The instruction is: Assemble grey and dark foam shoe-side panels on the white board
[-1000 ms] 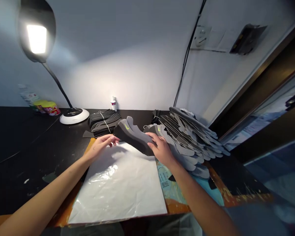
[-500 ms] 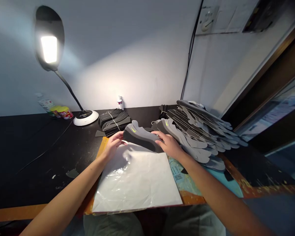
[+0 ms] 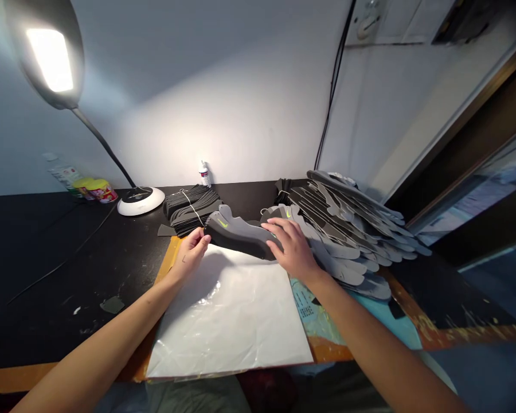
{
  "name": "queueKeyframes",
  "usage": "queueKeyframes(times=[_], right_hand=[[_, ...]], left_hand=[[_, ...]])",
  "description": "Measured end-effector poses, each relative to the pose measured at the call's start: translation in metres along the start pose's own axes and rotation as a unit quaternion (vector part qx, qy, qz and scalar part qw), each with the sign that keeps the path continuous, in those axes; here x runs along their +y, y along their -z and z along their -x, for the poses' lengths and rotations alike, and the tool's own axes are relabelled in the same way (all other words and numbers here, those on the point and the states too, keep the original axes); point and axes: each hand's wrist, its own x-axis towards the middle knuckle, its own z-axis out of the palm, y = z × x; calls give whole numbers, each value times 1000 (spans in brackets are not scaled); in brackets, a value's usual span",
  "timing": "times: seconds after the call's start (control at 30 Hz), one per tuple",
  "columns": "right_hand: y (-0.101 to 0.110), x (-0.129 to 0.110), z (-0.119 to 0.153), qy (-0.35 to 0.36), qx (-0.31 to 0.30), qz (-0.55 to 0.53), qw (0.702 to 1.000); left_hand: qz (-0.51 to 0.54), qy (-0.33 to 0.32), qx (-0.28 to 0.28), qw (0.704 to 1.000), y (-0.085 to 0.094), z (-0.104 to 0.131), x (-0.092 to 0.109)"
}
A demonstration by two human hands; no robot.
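Observation:
Both my hands hold a small stack of grey shoe-upper pieces (image 3: 236,235) with a yellow-green logo, just above the far edge of a white plastic sheet (image 3: 230,312). My left hand (image 3: 191,252) grips the stack's left end. My right hand (image 3: 290,246) rests on its right end, fingers spread over the top. Right of it lies a big fanned pile of grey cut pieces (image 3: 348,229).
A tied bundle of black pieces (image 3: 189,209) lies behind the sheet. A desk lamp (image 3: 140,199) stands at the back left, with small containers (image 3: 92,189) beside it and a little white bottle (image 3: 204,174) by the wall. The table (image 3: 47,258) is black.
The view has shifted while both hands kept the stack. My right hand has opened flatter over the stack's right end, and the stack sits slightly further left above the sheet.

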Motion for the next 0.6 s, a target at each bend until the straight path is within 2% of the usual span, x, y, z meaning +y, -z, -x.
queueKeyframes(times=[0.07,0.1,0.17,0.27,0.37,0.47,0.6], right_hand=[[4,-7,3,30,61,19,997],[4,-10,4,46,66,15,997],[1,-15,8,66,22,-29,997],[-11,-16,10,13,-97,-128,987],[-20,-12,11,-12,-178,-152,972],[-25,-8,12,-18,-213,-133,968],[-26,-7,14,-146,-194,-193,951]], left_hand=[[25,-7,18,999,-2,0,-2],[37,-11,27,999,-3,0,-3],[58,-19,39,997,-4,1,-4],[83,-25,43,995,-7,2,-5],[99,-28,29,994,-10,4,-2],[108,-28,6,994,-14,7,1],[114,-30,-19,993,-16,11,4]])
